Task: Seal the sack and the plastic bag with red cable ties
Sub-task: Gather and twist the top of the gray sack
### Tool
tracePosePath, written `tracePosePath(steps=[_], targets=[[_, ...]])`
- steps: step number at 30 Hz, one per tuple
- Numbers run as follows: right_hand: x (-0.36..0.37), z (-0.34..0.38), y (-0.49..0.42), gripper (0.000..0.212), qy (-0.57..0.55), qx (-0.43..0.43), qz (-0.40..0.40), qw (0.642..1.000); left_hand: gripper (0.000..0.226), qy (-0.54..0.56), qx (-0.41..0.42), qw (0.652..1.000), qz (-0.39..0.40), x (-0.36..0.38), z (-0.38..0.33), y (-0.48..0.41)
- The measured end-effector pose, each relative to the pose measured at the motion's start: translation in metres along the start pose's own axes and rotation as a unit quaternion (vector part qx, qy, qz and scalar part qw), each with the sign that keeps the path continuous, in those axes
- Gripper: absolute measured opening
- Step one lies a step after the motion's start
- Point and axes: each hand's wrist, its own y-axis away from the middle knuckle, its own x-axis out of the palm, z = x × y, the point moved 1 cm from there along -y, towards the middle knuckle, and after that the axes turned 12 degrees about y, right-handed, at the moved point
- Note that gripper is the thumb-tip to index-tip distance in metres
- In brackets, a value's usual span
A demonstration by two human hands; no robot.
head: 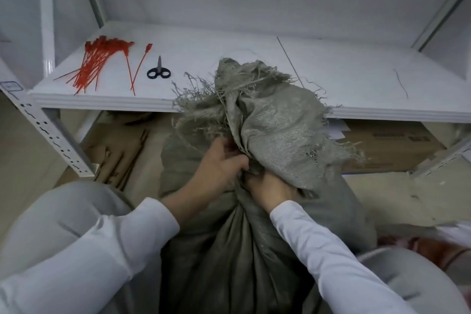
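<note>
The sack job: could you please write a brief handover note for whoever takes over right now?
Left grip and right grip both hold the sack by its gathered neck, before the shelf.
Red cable ties and scissors lie on the shelf.
Done: neck bunched. No tie visibly closed round it.
Left: tie the sack, then the plastic bag, which I cannot make out.

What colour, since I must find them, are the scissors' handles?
Black; scissors show in head view.

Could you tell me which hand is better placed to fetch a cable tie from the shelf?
Probably the left hand: the red cable ties lie on its side, while the right hand grips the sack.
</note>
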Motion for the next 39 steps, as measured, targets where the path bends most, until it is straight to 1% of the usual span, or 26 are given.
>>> tracePosePath(steps=[1, 2, 4, 5, 7, 8, 9, 10, 11, 13, 14, 15, 16, 18, 20, 22, 23, 25, 26, 28, 31, 32, 35, 36, 38, 39], targets=[[0.001, 0.001, 0.004, 0.052, 0.037, -0.015, 0.005, 0.999, 0.045, -0.028, 0.002, 0.999, 0.021, 0.001, 0.002, 0.003], [0.005, 0.003, 0.007, 0.047, 0.075, -0.033, -0.021, 0.996, 0.055, -0.067, 0.006, 0.997, 0.028, 0.0, 0.005, 0.004], [0.01, 0.011, 0.009, 0.036, 0.099, -0.056, -0.111, 0.987, 0.07, -0.12, 0.016, 0.992, 0.02, -0.003, 0.01, 0.004], [0.008, 0.017, 0.013, 0.034, 0.108, -0.055, -0.118, 0.986, 0.074, -0.133, 0.021, 0.991, 0.005, -0.004, 0.012, 0.003], [0.004, 0.026, 0.02, 0.031, 0.125, -0.064, -0.039, 0.989, 0.075, -0.18, 0.041, 0.982, -0.039, -0.004, 0.013, 0.003], [0.009, 0.026, 0.02, 0.031, 0.123, -0.086, -0.02, 0.988, 0.075, -0.201, 0.047, 0.976, -0.063, -0.005, 0.016, 0.001], [0.007, 0.026, 0.022, 0.03, 0.089, -0.105, -0.026, 0.99, 0.075, -0.21, 0.051, 0.973, -0.082, -0.006, 0.017, 0.0], [0.006, 0.026, 0.023, 0.029, 0.059, -0.125, -0.033, 0.99, 0.073, -0.198, 0.054, 0.974, -0.098, -0.008, 0.018, -0.003], [0.004, 0.026, 0.024, 0.036, 0.041, -0.138, -0.041, 0.989, 0.065, -0.177, 0.052, 0.976, -0.113, -0.01, 0.019, -0.007], [0.006, 0.025, 0.026, 0.067, 0.03, -0.176, -0.049, 0.983, 0.039, -0.111, 0.034, 0.982, -0.147, -0.016, 0.018, -0.015], [0.006, 0.023, 0.027, 0.082, 0.025, -0.201, -0.05, 0.978, 0.029, -0.051, 0.019, 0.985, -0.162, -0.018, 0.018, -0.019], [0.003, 0.022, 0.028, 0.091, 0.012, -0.216, -0.062, 0.974, 0.024, 0.03, -0.004, 0.986, -0.164, -0.019, 0.015, -0.022], [-0.003, 0.021, 0.028, 0.093, -0.019, -0.221, -0.06, 0.973, 0.022, 0.111, -0.029, 0.981, -0.16, -0.019, 0.013, -0.023], [-0.01, 0.016, 0.027, 0.084, -0.11, -0.222, -0.062, 0.967, 0.022, 0.213, -0.06, 0.963, -0.152, -0.019, 0.01, -0.025], [-0.016, 0.012, 0.023, 0.068, -0.197, -0.193, -0.056, 0.96, 0.024, 0.274, -0.077, 0.947, -0.146, -0.019, 0.006, -0.026], [-0.023, 0.006, 0.018, 0.055, -0.278, -0.121, -0.033, 0.952, 0.027, 0.319, -0.088, 0.932, -0.147, -0.019, 0.002, -0.03], [-0.028, 0.003, 0.014, 0.053, -0.328, -0.081, -0.014, 0.941, 0.029, 0.334, -0.091, 0.926, -0.15, -0.02, 0.0, -0.031], [-0.04, -0.005, 0.007, 0.052, -0.448, -0.016, 0.005, 0.894, 0.032, 0.333, -0.1, 0.926, -0.148, -0.02, -0.001, -0.032], [-0.047, -0.01, 0.003, 0.051, -0.494, 0.006, 0.007, 0.869, 0.032, 0.317, -0.107, 0.932, -0.139, -0.019, 0.0, -0.031], [-0.053, -0.018, -0.003, 0.055, -0.546, 0.03, 0.006, 0.837, 0.027, 0.275, -0.135, 0.947, -0.103, -0.015, 0.002, -0.026], [-0.054, -0.014, -0.001, 0.08, -0.585, 0.061, 0.026, 0.808, 0.02, 0.223, -0.163, 0.961, -0.023, -0.008, 0.002, -0.018], [-0.053, -0.01, 0.001, 0.078, -0.595, 0.069, 0.038, 0.8, 0.02, 0.216, -0.166, 0.962, 0.011, -0.006, 0.001, -0.016], [-0.049, -0.007, 0.003, 0.059, -0.604, 0.083, 0.061, 0.79, 0.025, 0.204, -0.163, 0.961, 0.09, -0.002, 0.0, -0.01], [-0.05, -0.006, 0.003, 0.056, -0.599, 0.088, 0.049, 0.795, 0.024, 0.187, -0.159, 0.964, 0.102, -0.002, 0.0, -0.01], [-0.052, -0.006, -0.001, 0.059, -0.578, 0.094, -0.005, 0.81, 0.017, 0.136, -0.154, 0.974, 0.098, -0.001, 0.001, -0.013], [-0.053, -0.007, -0.004, 0.06, -0.546, 0.098, -0.039, 0.831, 0.015, 0.097, -0.147, 0.981, 0.083, -0.001, 0.005, -0.018]])
